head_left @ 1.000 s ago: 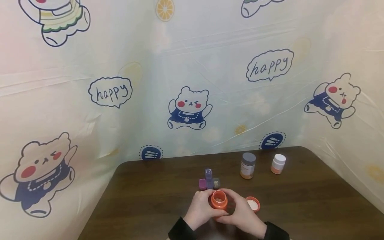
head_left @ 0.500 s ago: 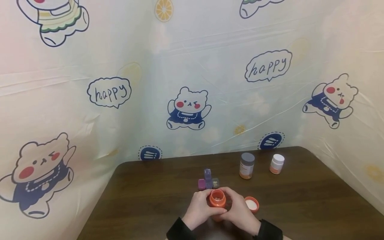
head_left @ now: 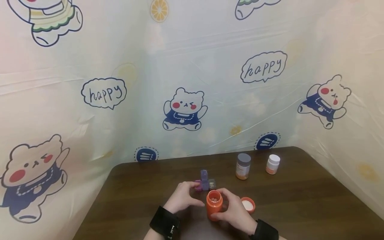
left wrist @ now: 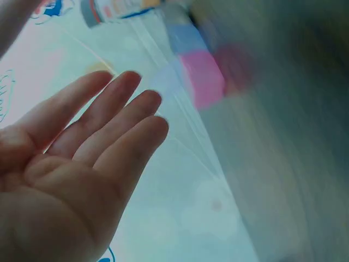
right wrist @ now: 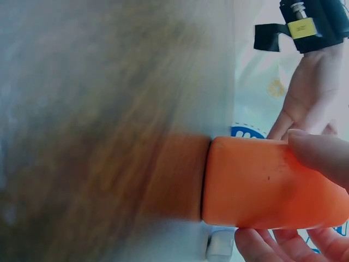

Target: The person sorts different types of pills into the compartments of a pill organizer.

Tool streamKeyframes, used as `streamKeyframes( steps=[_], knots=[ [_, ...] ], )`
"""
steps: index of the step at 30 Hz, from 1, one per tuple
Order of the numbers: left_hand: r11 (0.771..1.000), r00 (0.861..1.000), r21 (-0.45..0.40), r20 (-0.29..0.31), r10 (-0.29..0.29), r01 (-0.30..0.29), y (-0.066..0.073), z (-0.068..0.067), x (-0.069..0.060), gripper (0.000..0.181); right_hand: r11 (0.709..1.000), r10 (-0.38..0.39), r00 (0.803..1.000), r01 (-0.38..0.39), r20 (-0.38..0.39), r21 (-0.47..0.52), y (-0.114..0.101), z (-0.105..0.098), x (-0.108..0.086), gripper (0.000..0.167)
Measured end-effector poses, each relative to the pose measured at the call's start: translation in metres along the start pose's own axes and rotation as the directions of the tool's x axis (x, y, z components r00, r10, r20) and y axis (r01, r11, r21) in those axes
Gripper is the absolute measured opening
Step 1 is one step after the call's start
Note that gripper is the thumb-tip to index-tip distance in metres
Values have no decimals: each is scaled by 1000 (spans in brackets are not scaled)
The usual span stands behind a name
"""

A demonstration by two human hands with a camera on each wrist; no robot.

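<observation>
An open orange bottle (head_left: 214,210) stands upright on the table, with small pale pills visible inside its mouth. My right hand (head_left: 236,210) holds it from the right; in the right wrist view the thumb lies on one side of the orange bottle (right wrist: 256,183) and fingers on the other. My left hand (head_left: 183,198) is to the left, apart from the bottle, its fingers extended in the left wrist view. Behind the bottle lies a small cross-shaped pill box (head_left: 204,184) with purple, pink and clear compartments, close to my left fingertips. The bottle's orange cap (head_left: 248,204) lies white inside up, beside my right hand.
A jar with a grey lid (head_left: 243,166) and a smaller white-capped bottle (head_left: 273,164) stand at the back right of the dark wooden table (head_left: 144,186). A curtain printed with bears (head_left: 184,110) hangs behind the table's far edge.
Both hands were round the orange bottle; my left hand has let go and moved left towards the pill box. The right hand keeps hold. The whole view has shifted slightly.
</observation>
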State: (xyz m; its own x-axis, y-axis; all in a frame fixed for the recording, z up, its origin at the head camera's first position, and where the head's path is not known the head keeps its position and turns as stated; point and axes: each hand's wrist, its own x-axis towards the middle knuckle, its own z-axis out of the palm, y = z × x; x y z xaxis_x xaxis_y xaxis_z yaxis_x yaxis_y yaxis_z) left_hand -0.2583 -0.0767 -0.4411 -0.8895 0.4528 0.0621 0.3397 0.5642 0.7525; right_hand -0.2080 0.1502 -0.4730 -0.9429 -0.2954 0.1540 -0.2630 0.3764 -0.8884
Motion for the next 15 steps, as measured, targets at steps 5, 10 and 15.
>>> streamKeyframes(
  steps=[5,10,15],
  knots=[
    [992,989,121,-149,-15,34,-9,9,19,54,999,26,1000,-26,-9,25,1,0,0,67],
    [969,976,243,-218,7,48,-17,18,38,48,996,29,1000,-28,-11,84,2,1,-1,67],
    [963,981,262,-194,-10,62,-19,17,49,46,981,34,999,-39,28,189,7,1,1,65]
  ],
)
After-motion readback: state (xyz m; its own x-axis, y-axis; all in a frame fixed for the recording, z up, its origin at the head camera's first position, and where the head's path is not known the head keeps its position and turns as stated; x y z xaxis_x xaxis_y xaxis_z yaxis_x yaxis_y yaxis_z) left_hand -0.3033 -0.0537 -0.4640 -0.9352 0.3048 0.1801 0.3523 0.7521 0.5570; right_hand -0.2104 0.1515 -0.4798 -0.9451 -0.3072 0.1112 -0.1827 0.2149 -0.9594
